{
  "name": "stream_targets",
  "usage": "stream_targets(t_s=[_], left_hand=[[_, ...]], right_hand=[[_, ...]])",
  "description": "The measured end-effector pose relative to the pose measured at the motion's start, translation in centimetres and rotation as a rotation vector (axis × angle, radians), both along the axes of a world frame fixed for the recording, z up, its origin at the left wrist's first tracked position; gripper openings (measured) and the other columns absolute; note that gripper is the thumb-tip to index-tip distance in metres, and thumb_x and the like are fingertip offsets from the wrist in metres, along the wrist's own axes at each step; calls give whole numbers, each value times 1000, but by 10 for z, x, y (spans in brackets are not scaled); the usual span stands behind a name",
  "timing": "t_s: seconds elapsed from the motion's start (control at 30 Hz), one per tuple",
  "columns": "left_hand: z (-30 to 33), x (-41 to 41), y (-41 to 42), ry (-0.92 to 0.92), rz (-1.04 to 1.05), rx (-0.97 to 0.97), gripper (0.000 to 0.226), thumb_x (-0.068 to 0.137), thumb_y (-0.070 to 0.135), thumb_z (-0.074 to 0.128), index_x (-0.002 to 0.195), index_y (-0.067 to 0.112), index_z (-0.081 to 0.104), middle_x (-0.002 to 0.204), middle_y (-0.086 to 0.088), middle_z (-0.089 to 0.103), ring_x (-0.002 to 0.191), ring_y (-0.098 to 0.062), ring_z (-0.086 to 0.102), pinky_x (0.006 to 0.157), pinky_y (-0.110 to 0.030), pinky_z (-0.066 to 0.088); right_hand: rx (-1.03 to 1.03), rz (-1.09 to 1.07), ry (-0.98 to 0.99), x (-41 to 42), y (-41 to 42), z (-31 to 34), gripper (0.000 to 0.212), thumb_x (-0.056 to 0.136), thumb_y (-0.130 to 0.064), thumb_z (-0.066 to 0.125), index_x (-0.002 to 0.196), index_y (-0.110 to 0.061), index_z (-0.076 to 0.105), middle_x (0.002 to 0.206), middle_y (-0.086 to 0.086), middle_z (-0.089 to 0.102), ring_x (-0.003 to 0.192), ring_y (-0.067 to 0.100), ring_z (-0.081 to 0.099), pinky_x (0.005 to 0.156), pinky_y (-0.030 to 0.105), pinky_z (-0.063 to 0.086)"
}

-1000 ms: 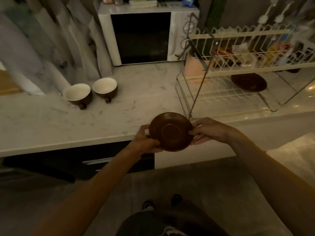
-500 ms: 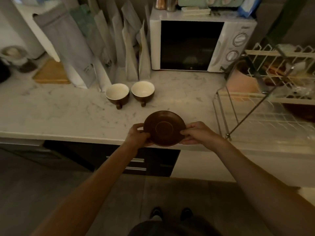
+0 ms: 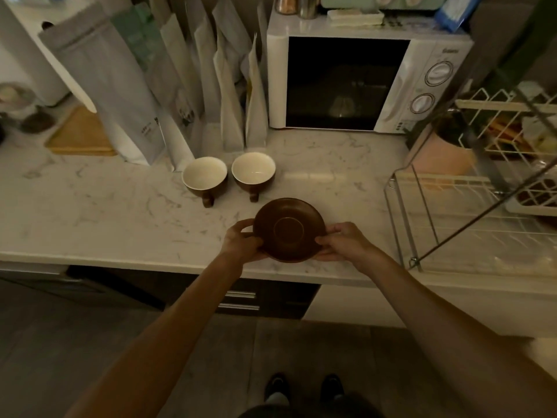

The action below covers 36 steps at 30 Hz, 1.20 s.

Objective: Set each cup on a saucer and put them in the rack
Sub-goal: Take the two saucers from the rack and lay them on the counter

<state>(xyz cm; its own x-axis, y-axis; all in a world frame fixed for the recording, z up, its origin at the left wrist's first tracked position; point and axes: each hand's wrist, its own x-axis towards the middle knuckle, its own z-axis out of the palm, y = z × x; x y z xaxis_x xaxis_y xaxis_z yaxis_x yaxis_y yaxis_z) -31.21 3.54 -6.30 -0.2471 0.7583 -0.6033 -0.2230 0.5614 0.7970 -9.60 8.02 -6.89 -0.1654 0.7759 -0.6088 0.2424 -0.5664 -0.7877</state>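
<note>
Dim light covers a white marble table point(image 3: 90, 212) that runs across the view, with dark drawers below its front edge and a grey floor under your shoes.

Your left hand point(image 3: 241, 244) and right hand point(image 3: 343, 241) hold one brown saucer point(image 3: 289, 229) between them, over the front part of the table. The fingers point(image 3: 238, 229) of your left hand curl around the saucer's left rim, thumb on top. Those of your right hand pinch the right rim, thumb on top and the rest beneath. The saucer faces up and is close to level. You cannot tell from this view whether it touches the table or is held just above it.

Two brown cups with pale interiors stand upright on the table just behind the saucer. The left cup point(image 3: 204, 176) and the right cup point(image 3: 253, 171) sit side by side, nearly touching, each handle pointing toward you. Both cups are empty and neither sits on a saucer.

The wire rack point(image 3: 452, 212) stands at the right end of the table, well apart from the cups. Its lower tier nearest you shows bare wire; a dark item lies at its far right edge, partly cut off by the frame.

Behind the cups, a row of tall paper bags point(image 3: 229, 95) leans against the wall. A white microwave point(image 3: 361, 82) stands to their right, and a wooden board point(image 3: 80, 134) lies at the far left.
</note>
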Motion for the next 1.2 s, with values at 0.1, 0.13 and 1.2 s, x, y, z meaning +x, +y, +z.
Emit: stream_targets(t_s=[0.1, 0.13, 1.2], left_hand=[[-3, -2, 5, -19, -15, 1, 49, 82, -16, 56, 118, 16, 53, 91, -7, 62, 78, -23, 66, 45, -29, 58], [-3, -2, 6, -20, -19, -2, 49, 82, -16, 56, 119, 16, 53, 91, -6, 62, 79, -23, 66, 45, -29, 58], [2, 11, 5, 1116, -448, 204, 45, 89, 34, 57, 132, 23, 50, 129, -13, 55, 107, -30, 60, 77, -34, 47]], right_hand=[[-1, -8, -14, 0, 4, 0, 14, 91, -1, 64, 105, -2, 64, 91, 20, 75, 74, 24, 77, 61, 30, 63], [0, -7, -18, 0, 5, 1, 15, 91, -1, 64, 105, -1, 64, 92, 20, 75, 76, 25, 77, 63, 30, 63], [284, 181, -527, 19, -1, 19, 46, 94, -38, 57, 131, -11, 56, 104, 13, 74, 77, 26, 76, 77, 43, 62]])
